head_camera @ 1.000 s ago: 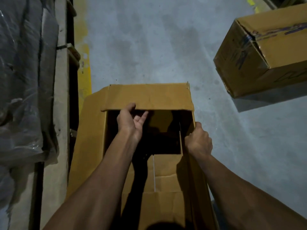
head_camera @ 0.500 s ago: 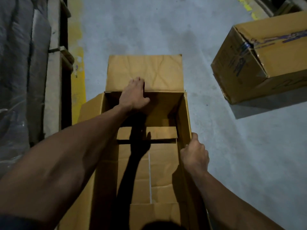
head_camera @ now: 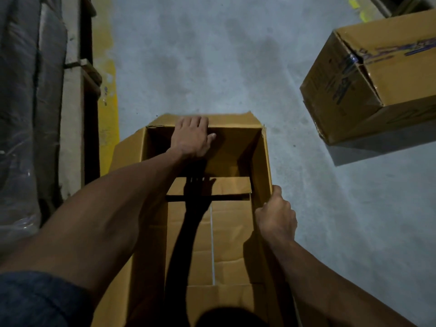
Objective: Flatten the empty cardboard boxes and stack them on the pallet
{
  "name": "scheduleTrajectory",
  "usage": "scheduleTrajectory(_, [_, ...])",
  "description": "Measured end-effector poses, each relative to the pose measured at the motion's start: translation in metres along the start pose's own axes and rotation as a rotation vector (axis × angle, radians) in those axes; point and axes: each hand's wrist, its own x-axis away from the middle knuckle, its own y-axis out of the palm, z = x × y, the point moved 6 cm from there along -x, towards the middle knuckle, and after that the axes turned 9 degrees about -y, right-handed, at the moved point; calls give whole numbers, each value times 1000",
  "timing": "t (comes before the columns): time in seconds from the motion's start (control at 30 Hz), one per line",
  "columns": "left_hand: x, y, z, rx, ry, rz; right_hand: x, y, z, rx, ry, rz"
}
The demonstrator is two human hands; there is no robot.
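An open brown cardboard box [head_camera: 233, 234] stands on the concrete floor right below me, its inside empty and its bottom flaps showing. My left hand [head_camera: 192, 138] lies over the box's far top edge, fingers curled over the folded-out far flap, thumb inside. My right hand [head_camera: 276, 218] grips the top edge of the box's right wall. A second brown box [head_camera: 372, 83], closed and with blue print, sits on the floor at the upper right.
A wooden pallet [head_camera: 73, 95] with plastic-wrapped goods [head_camera: 21, 114] runs along the left side. A yellow floor line [head_camera: 107, 90] lies between it and the box. Grey concrete floor [head_camera: 212, 55] stretches ahead.
The far flap, which covered the opening a second ago, was swung up and outward by my left hand and is now pressed further down behind the box. My right hand kept its grip on the right wall.
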Motion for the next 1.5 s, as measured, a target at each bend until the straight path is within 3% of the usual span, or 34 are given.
scheduleTrajectory(0.13, [46,2,-17,-7,-62,81,-2,-3,4,20,-3,29])
scheduleTrajectory(0.3, [132,8,-69,137,-336,159,-5,-4,6,1,-4,29])
scheduleTrajectory(0.43, [201,38,-103,300,-526,64,-1,-7,8,-72,-14,-48])
scheduleTrajectory(0.57, [266,81,-113,300,-627,-59,25,0,30,-128,-6,-61])
scheduleTrajectory(0.83, [308,107,-119,447,-794,-213,96,25,77,-17,67,-85])
scheduleTrajectory(1.03, [299,113,-120,545,-703,-252,98,23,79,55,15,-119])
scheduleTrajectory(1.33, [309,79,-116,665,-665,-83,122,-16,74,6,-42,-13])
scheduleTrajectory(1.5, [325,28,-112,693,-620,-14,156,-64,59,-57,-84,70])
